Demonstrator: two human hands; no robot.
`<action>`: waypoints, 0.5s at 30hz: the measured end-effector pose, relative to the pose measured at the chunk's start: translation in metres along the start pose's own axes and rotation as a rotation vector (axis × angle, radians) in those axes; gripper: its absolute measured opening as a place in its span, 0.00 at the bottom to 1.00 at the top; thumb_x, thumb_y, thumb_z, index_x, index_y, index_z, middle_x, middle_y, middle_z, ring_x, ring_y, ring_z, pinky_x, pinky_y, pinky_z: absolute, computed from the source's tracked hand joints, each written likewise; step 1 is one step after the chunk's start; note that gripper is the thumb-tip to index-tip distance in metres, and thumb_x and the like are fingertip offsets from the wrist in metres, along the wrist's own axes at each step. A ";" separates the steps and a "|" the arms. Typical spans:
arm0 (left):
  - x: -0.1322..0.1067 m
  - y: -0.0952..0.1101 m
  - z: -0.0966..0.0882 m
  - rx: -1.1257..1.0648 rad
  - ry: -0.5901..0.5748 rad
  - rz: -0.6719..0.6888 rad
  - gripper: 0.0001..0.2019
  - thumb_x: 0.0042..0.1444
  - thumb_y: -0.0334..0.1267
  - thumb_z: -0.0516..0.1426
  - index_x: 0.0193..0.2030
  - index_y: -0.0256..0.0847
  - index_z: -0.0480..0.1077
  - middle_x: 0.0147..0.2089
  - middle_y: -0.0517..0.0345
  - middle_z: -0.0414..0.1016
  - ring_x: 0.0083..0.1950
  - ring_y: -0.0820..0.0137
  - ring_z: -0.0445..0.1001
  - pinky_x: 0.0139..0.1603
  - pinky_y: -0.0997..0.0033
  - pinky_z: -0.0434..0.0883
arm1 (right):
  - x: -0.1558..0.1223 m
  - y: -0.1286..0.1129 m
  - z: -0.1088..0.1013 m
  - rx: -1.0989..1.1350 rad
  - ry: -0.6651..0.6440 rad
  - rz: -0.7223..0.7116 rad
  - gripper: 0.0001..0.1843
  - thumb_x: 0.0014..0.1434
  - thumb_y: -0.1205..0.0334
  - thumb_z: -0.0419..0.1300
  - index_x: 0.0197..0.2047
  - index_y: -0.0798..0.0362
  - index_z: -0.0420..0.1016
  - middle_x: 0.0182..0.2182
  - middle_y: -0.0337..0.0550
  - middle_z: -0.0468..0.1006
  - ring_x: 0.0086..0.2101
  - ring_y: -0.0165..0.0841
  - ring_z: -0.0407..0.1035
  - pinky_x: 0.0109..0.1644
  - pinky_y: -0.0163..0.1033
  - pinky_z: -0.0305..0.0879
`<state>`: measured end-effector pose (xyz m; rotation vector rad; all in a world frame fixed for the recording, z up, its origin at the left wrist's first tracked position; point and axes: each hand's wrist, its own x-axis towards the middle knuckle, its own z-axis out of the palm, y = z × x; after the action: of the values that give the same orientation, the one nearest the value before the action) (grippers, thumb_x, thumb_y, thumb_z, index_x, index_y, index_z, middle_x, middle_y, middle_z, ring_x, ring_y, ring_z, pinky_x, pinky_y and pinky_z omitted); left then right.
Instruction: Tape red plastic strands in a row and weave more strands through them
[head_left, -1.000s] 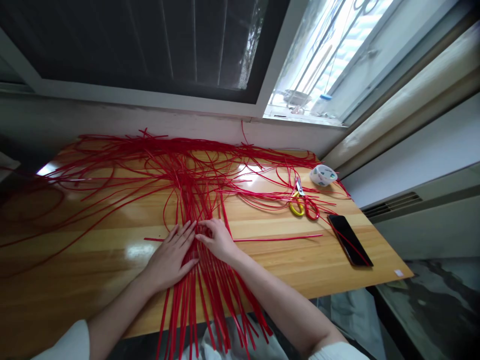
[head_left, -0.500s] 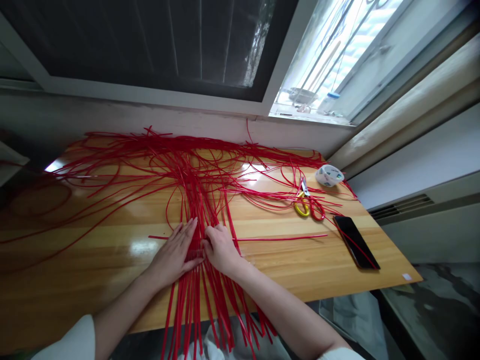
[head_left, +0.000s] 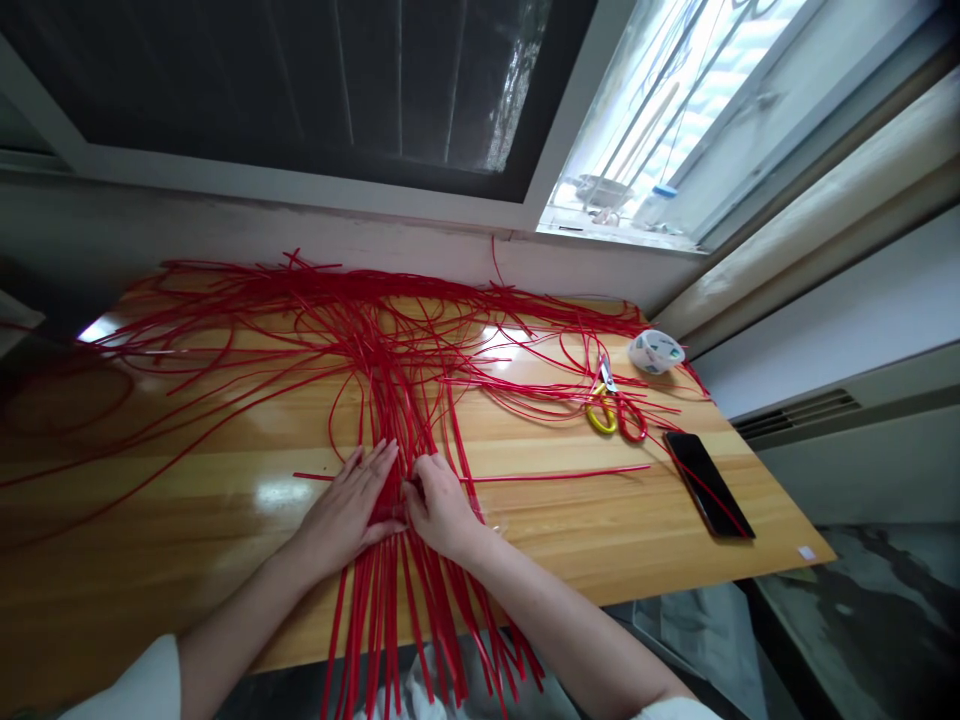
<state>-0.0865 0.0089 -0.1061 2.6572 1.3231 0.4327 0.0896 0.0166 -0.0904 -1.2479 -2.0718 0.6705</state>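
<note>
A mass of long red plastic strips [head_left: 390, 350] fans across a wooden table [head_left: 187, 500], gathered into a parallel band that runs toward me and hangs over the near edge. My left hand [head_left: 352, 510] lies flat on that band with its fingers stretched out. My right hand [head_left: 439, 505] rests just beside it, fingers curled and pinching at the strips in the middle of the band. One loose strip [head_left: 555, 475] lies crosswise to the right of my hands.
Scissors with one yellow and one red handle [head_left: 611, 405] lie among the strips at the right. A white tape roll [head_left: 655, 352] sits behind them. A black phone [head_left: 709, 485] lies near the right edge. A windowsill and wall border the table's far side.
Both hands have shifted a little farther up the band of strips and closer together. The right hand's fingers have curled in tighter on the strips.
</note>
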 end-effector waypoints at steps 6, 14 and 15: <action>-0.001 -0.002 0.005 0.020 0.014 0.006 0.46 0.54 0.57 0.50 0.67 0.37 0.27 0.67 0.41 0.49 0.68 0.60 0.46 0.65 0.53 0.50 | 0.003 0.004 0.010 -0.103 -0.014 0.012 0.08 0.51 0.74 0.49 0.29 0.51 0.57 0.27 0.41 0.64 0.33 0.35 0.57 0.35 0.37 0.55; -0.002 0.000 0.003 0.044 -0.003 0.005 0.43 0.54 0.57 0.49 0.68 0.37 0.33 0.68 0.43 0.48 0.68 0.60 0.46 0.65 0.54 0.49 | 0.012 -0.002 -0.006 -0.179 -0.123 0.058 0.04 0.55 0.70 0.54 0.34 0.53 0.63 0.33 0.44 0.69 0.36 0.35 0.61 0.40 0.38 0.58; -0.001 0.000 0.002 0.055 -0.008 0.005 0.42 0.55 0.57 0.49 0.68 0.37 0.34 0.68 0.44 0.47 0.68 0.61 0.45 0.66 0.54 0.48 | 0.009 -0.006 -0.015 -0.170 -0.111 0.054 0.03 0.56 0.67 0.56 0.36 0.53 0.64 0.35 0.45 0.69 0.37 0.35 0.61 0.41 0.38 0.59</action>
<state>-0.0865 0.0074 -0.1078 2.7041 1.3454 0.3914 0.0936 0.0243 -0.0742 -1.3938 -2.2323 0.6104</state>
